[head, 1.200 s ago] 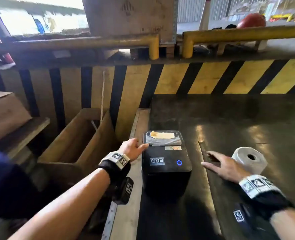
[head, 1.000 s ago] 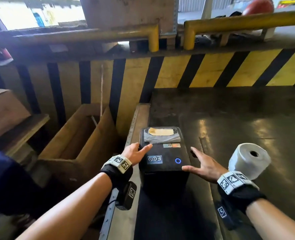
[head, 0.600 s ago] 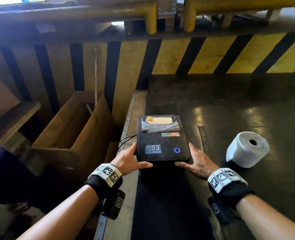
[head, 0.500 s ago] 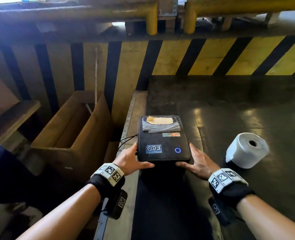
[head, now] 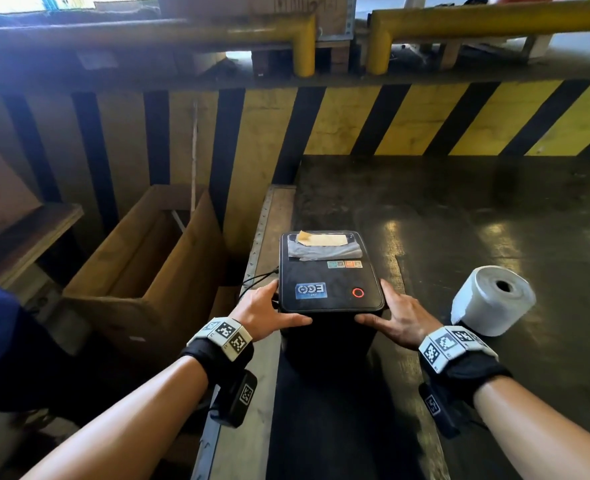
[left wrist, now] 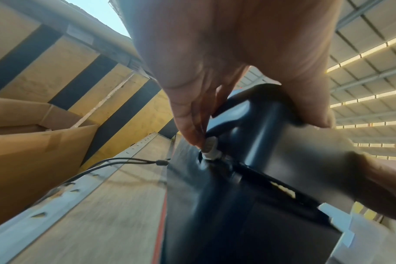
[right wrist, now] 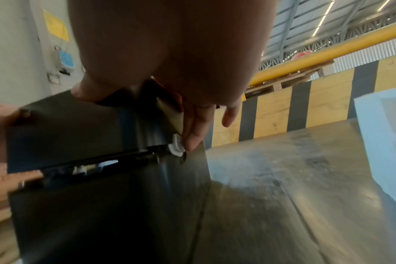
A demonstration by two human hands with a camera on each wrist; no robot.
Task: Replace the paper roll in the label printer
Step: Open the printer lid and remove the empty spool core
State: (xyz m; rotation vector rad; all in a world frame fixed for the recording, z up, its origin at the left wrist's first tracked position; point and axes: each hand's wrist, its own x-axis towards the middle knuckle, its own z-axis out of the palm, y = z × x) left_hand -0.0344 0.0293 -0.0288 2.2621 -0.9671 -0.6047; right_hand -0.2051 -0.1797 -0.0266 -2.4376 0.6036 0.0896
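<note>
The black label printer stands at the left edge of the dark table, its ring light glowing red. My left hand grips the lid's left side, thumb on the front edge. My right hand grips the right side the same way. In the left wrist view a fingertip presses a white latch on the printer. The right wrist view shows a fingertip on the matching latch, and a narrow gap under the lid. A white paper roll lies to the right.
An open cardboard box stands left of the table, below its edge. A thin black cable runs off the printer's left side. A yellow-and-black striped barrier closes the back, with yellow rails above it.
Both hands moved from beside the printer onto its lid and now clasp its two sides. The ring light went from blue to red.
</note>
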